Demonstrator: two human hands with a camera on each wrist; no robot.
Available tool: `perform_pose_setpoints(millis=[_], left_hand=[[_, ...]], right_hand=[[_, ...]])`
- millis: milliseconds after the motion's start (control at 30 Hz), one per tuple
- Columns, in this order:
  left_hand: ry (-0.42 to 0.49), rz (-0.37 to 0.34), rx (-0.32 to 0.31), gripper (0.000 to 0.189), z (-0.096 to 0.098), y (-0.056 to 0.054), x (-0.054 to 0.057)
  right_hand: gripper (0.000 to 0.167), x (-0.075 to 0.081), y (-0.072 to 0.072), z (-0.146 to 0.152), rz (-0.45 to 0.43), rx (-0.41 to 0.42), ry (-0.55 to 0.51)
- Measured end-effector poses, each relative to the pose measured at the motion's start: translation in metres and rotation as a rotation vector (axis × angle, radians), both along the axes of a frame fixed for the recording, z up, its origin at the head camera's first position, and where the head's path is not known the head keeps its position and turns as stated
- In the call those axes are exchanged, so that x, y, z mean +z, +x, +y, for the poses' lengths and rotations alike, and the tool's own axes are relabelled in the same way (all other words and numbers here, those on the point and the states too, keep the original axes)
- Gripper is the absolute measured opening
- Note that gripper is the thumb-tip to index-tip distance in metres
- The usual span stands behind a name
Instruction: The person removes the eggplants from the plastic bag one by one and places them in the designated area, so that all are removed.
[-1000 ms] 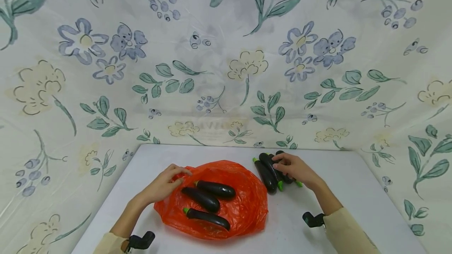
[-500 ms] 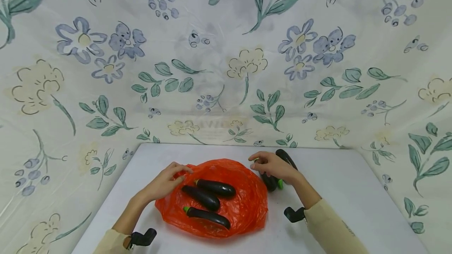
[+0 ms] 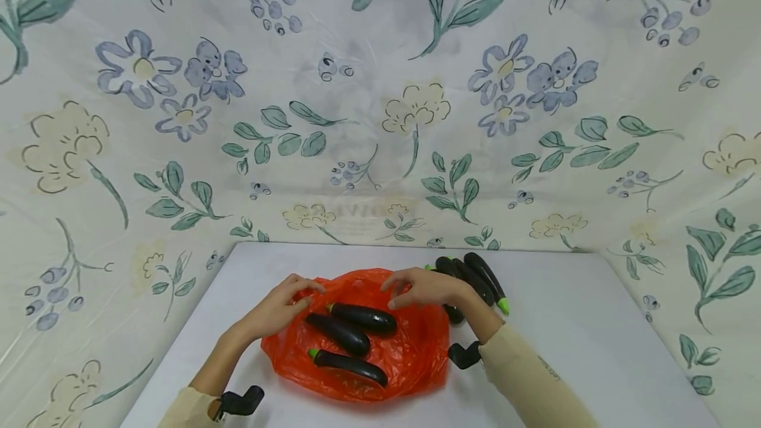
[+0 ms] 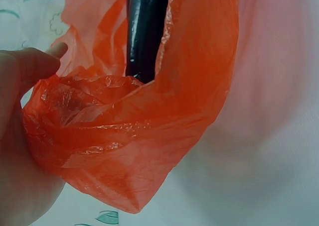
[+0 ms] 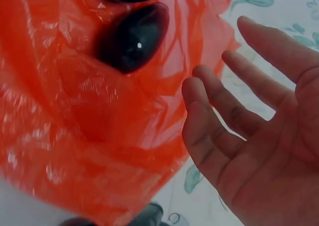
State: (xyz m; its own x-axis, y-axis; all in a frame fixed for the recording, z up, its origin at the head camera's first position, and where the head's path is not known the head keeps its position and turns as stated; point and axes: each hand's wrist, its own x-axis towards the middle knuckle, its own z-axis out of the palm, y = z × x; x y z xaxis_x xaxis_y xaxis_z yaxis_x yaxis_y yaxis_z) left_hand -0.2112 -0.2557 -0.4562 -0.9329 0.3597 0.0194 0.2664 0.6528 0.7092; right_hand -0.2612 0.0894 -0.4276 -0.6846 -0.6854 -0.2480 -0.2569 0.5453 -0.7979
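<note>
A crumpled red plastic bag (image 3: 413, 355) lies spread on the table, with three dark eggplants (image 3: 351, 367) on it. My left hand (image 3: 276, 309) stays at the bag's left rim, fingers bent and the thumb apart from them. In the left wrist view the bag's film (image 4: 119, 151) rises against the palm and hides most of the fingers. Over the bag's upper right part is my right hand (image 3: 425, 286), loosely curved and holding nothing. The right wrist view shows its spread fingers (image 5: 232, 111) beside the film, near an eggplant's rounded end (image 5: 142, 37).
Several more eggplants (image 3: 487, 276) lie in a row at the bag's upper right, partly behind the right forearm. The white table (image 3: 553, 322) meets a flower-printed cloth (image 3: 357, 150) at its back edge and sides. Both wrists carry small black cameras (image 3: 240, 401).
My right hand has moved left from above the eggplant row to over the bag, with nothing in it. The left hand and the three eggplants on the bag have kept their places.
</note>
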Motion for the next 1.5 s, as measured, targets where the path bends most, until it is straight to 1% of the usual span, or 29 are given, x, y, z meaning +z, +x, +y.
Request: perform_pose_setpoints(millis=[200,467,700,833,933,1167,1367,1500], left_hand=[[0.001,-0.007,0.006,0.027,0.001,0.0,0.001],[-0.002,0.0,0.001,0.027,0.001,0.001,0.002],[0.005,-0.002,-0.006,0.027,0.002,0.003,0.001],[0.004,-0.003,-0.001,0.027,0.002,0.005,0.001],[0.002,0.0,0.0,0.027,0.003,0.005,0.002],[0.001,0.008,-0.004,0.026,0.003,0.005,0.003],[0.006,0.009,-0.008,0.027,0.002,0.004,0.002],[0.009,0.007,-0.007,0.026,0.002,0.004,0.002]], right_hand=[[0.043,-0.005,0.0,-0.012,-0.016,0.028,0.032],[0.046,-0.01,-0.001,-0.02,-0.075,0.033,0.052],[0.049,-0.015,-0.004,-0.027,-0.16,0.03,0.0],[0.051,-0.02,-0.005,-0.031,-0.163,0.029,-0.024],[0.052,-0.024,-0.005,-0.034,-0.161,0.013,-0.042],[0.054,-0.035,-0.004,-0.038,-0.209,-0.046,-0.086],[0.054,-0.04,-0.002,-0.04,-0.224,-0.076,-0.064],[0.053,-0.041,-0.001,-0.042,-0.205,-0.074,-0.033]])
